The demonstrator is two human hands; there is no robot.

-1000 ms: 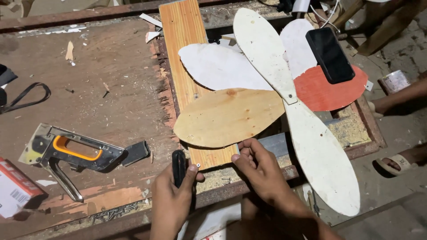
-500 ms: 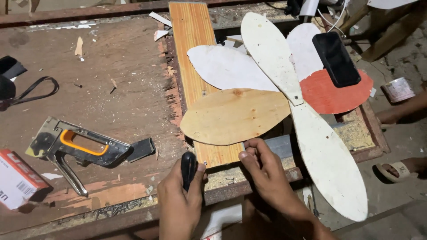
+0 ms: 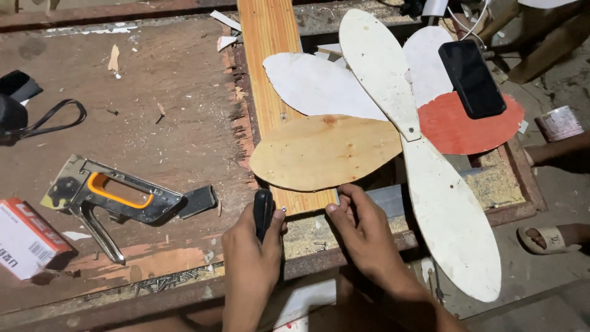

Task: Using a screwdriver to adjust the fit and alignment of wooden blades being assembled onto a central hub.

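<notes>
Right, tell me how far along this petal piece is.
Done: several cut petal shapes lie fanned over the upright plank, and the long white blade already shows fasteners. In hand: the left hand grips a dark-handled tool, and the right hand touches the bare plywood petal. Left: that petal shows no fastener.

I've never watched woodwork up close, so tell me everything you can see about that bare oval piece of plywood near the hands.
The bare oval plywood piece is pale tan with visible grain and a small knot near its top edge. It is flat, leaf-shaped, pointed toward the left, and lies across the long orange-toned wooden plank. Its right end tucks under the long white paddle-shaped board. The right hand touches its lower edge with its fingertips; the left hand grips a black-handled tool just below it.
</notes>
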